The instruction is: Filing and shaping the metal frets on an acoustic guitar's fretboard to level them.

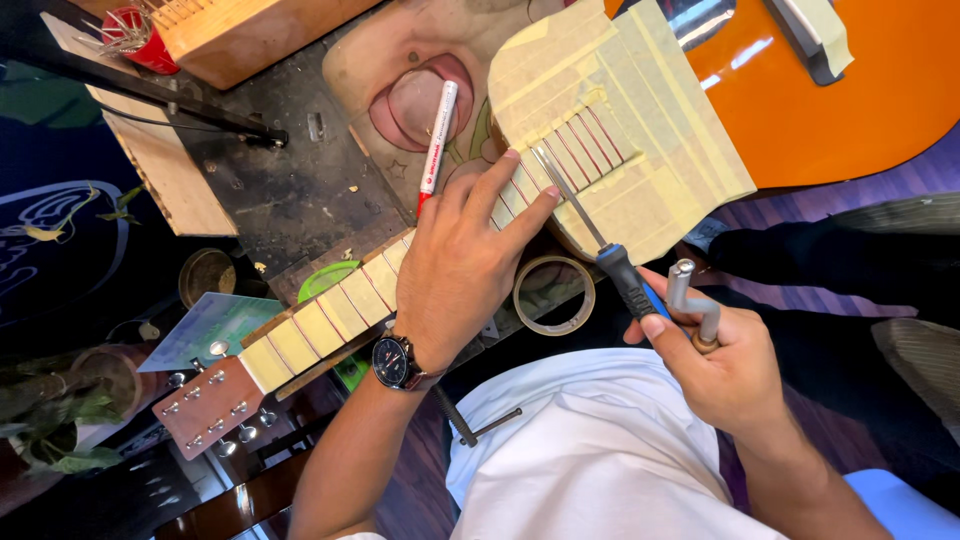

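Note:
An orange acoustic guitar (840,100) lies across my lap, its fretboard (330,315) and upper body covered in strips of cream masking tape (640,130). My left hand (460,260), with a wristwatch on the wrist, grips the neck, fingers pressing on the taped frets near the body. My right hand (715,365) holds a slim file with a blue and black handle (625,275); its metal blade rests on the exposed frets (585,150). The same hand also holds a small metal L-shaped tool (690,300).
A red and white marker (436,135) lies on the workbench beside the neck. A roll of masking tape (553,293) sits under the neck. The headstock (205,405) points lower left. A wooden block (250,35) and red cup (130,35) stand at top left.

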